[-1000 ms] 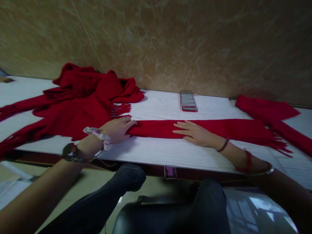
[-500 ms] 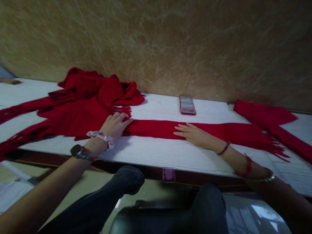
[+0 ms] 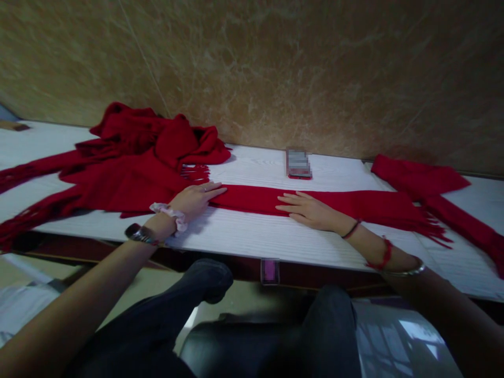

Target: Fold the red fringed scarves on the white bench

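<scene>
A red scarf (image 3: 254, 199), folded into a long narrow strip, stretches across the white table (image 3: 236, 231), with fringe at its right end. My left hand (image 3: 195, 201) lies on the strip's left part, fingers stretched out to the right. Flat on its middle rests my right hand (image 3: 309, 209), fingers spread and pointing left. Neither hand grips the cloth. Left of my left hand, a rumpled heap of red scarves (image 3: 137, 152) reaches up to the wall, with fringed ends trailing left. How the strip meets the heap is hidden behind my left hand.
A phone (image 3: 298, 163) lies behind the strip, near the marbled wall (image 3: 275, 68). Another red scarf (image 3: 421, 176) is bent over itself at the right. A small brown block (image 3: 13, 125) sits at the far left. My knees are below the table's front edge.
My left hand has slid a little to the right along the strip, and its fingers have straightened. My right hand stays on the cloth. The whole view has shifted slightly.
</scene>
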Demonstrator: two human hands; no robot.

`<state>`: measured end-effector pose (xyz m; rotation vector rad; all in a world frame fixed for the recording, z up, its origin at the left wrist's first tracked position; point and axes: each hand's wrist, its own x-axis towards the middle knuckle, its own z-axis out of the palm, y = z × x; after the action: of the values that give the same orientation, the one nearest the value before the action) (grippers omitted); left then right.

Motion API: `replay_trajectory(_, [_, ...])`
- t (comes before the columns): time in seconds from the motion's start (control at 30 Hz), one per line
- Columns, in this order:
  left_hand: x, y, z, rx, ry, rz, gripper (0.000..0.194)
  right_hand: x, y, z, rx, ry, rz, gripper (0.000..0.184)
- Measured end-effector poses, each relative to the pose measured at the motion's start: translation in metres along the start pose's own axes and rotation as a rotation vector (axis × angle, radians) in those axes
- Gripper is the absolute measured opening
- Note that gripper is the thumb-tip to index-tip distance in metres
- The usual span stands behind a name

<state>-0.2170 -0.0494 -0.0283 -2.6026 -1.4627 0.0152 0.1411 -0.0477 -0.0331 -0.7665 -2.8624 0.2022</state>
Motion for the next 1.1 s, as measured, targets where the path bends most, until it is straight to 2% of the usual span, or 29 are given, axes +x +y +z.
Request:
replay_trajectory(0.13, [-0.001, 0.018, -0.018, 0.148, 0.03, -0.095, 0.047, 0.0, -0.001, 0.0, -0.004, 0.012, 0.006, 0.04])
replay_trajectory(0.3, [0.02, 0.062, -0.029, 0.025, -0.075, 0.158, 0.053, 0.001, -0.002, -0.002, 0.014, 0.004, 0.001, 0.04])
replay_trajectory(0.4, [0.032, 0.072, -0.029, -0.093, -0.123, 0.211, 0.045, 0.001, -0.002, -0.003, 0.027, 0.01, 0.007, 0.039])
replay_trajectory(0.47, [0.035, 0.071, -0.028, -0.136, -0.127, 0.132, 0.043, 0.001, -0.002, -0.002, 0.029, 0.019, 0.008, 0.04])
replay_trajectory(0.57, [0.032, 0.072, -0.029, -0.135, -0.155, -0.056, 0.045, 0.001, -0.001, -0.001, 0.029, 0.026, 0.007, 0.042])
replay_trajectory(0.73, [0.032, 0.1, -0.035, -0.009, -0.185, -0.45, 0.048, 0.002, -0.001, -0.001, 0.045, 0.038, 0.018, 0.042])
replay_trajectory(0.77, [0.035, 0.106, -0.036, 0.019, -0.179, -0.451, 0.048, 0.002, -0.002, -0.002, 0.049, 0.037, 0.019, 0.042])
replay_trajectory(0.8, [0.039, 0.112, -0.036, 0.029, -0.17, -0.393, 0.047, 0.002, -0.002, -0.002, 0.051, 0.033, 0.021, 0.042])
replay_trajectory(0.9, [0.054, 0.121, -0.033, -0.061, -0.149, -0.099, 0.044, 0.001, -0.002, -0.003, 0.059, 0.015, 0.028, 0.042])
replay_trajectory(0.93, [0.058, 0.121, -0.03, -0.101, -0.145, -0.049, 0.045, 0.001, -0.001, -0.003, 0.063, 0.017, 0.031, 0.041])
replay_trajectory(0.97, [0.06, 0.12, -0.026, -0.131, -0.148, -0.036, 0.046, 0.001, 0.0, -0.003, 0.067, 0.022, 0.035, 0.041])
replay_trajectory(1.1, [0.059, 0.109, -0.015, -0.152, -0.168, -0.128, 0.048, -0.001, 0.004, -0.002, 0.062, 0.039, 0.043, 0.04])
